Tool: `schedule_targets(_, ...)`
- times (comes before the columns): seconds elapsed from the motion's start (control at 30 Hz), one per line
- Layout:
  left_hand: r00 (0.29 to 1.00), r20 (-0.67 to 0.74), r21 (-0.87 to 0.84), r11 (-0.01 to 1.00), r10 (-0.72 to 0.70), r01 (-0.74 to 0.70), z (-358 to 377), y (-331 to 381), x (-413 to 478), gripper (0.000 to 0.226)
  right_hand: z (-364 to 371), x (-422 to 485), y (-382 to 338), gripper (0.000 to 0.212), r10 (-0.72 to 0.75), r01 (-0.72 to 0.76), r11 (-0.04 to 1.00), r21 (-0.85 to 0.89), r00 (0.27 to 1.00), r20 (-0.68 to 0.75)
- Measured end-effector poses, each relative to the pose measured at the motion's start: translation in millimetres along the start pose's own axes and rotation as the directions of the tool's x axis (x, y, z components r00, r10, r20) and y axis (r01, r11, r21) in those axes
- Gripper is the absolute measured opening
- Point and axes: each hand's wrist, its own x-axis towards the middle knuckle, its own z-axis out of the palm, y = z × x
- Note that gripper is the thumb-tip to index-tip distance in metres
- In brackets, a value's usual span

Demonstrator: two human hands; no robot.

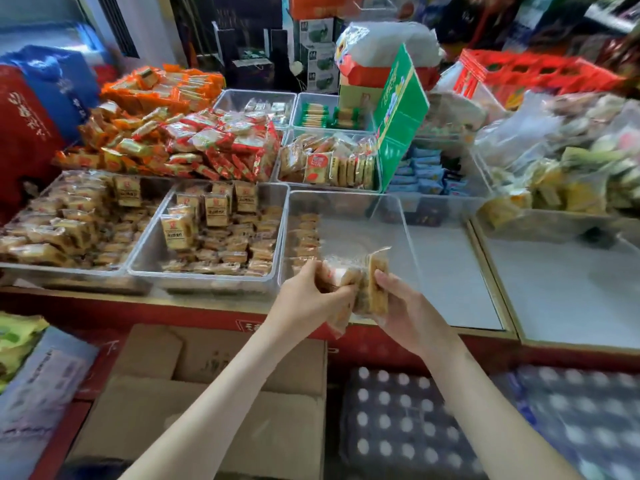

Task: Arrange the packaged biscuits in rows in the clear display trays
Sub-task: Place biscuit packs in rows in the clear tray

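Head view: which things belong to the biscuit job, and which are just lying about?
Job: clear-wrapped tan biscuit packets held by left grip and right grip; mostly empty clear plastic tray.
Lying about: green cardboard box; brown cardboard carton; red plastic crate.

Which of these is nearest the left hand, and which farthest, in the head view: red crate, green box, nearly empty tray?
1. Nearly empty tray, just ahead of the left hand.
2. Green box, farther back, middle.
3. Red crate, far back right.
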Motion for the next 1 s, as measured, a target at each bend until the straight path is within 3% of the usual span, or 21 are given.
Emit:
schedule_targets(0.07,0.979,0.106,-0.249,0.948,-0.177,0.198,2.6,1.3,1.6,0.032,-8.8,-0.8,-0.6,0.039,0.009,-0.008,0.999,-0.047,1.0,0.023)
schedule_targets(0.13,0.927,0.23,-0.46,0.806,-0.298,0.373,3.2,1.5,2.2,0.03,-14.6,0.0,-0.3,0.052,0.064,-0.065,0.997,-0.036,0.998,-0.021)
schedule_targets(0.2,0.891,0.281,-0.578,0.678,-0.356,0.453,3.3,-1.1,3.6,0.029,-16.6,1.2,0.2,0.054,0.096,-0.097,0.995,-0.015,0.992,-0.081)
schedule_targets(0.33,0.814,0.38,-0.689,0.453,-0.439,0.566,-3.7,-5.9,5.7,0.045,-3.7,6.2,-1.8,0.028,0.125,-0.102,0.99,0.094,0.952,-0.28)
schedule_targets(0.4,0.77,0.464,-0.716,0.327,-0.437,0.617,-10.7,-6.3,5.0,0.059,6.1,9.7,-2.0,0.03,0.193,-0.115,0.966,0.231,0.914,-0.356)
schedule_targets(0.5,0.748,0.516,-0.734,0.236,-0.417,0.637,-23.6,-10.3,3.5,0.068,24.2,13.9,-0.4,0.042,0.255,-0.142,0.938,0.317,0.901,-0.351)
schedule_targets(0.67,0.762,0.513,-0.742,0.244,-0.394,0.625,-50.8,-23.8,3.5,0.071,51.4,20.5,7.2,0.053,0.201,-0.079,0.911,0.405,0.942,-0.268)
schedule_targets(0.8,0.795,0.512,-0.753,0.274,-0.327,0.598,-73.7,-34.0,2.6,0.068,67.4,23.6,14.3,0.039,0.118,-0.015,0.918,0.397,0.964,-0.236)
schedule_targets(1.0,0.891,0.403,-0.708,0.545,-0.21,0.449,-94.6,-51.9,8.6,0.031,83.8,30.1,28.1,0.026,0.067,-0.001,0.977,0.213,0.951,-0.303)
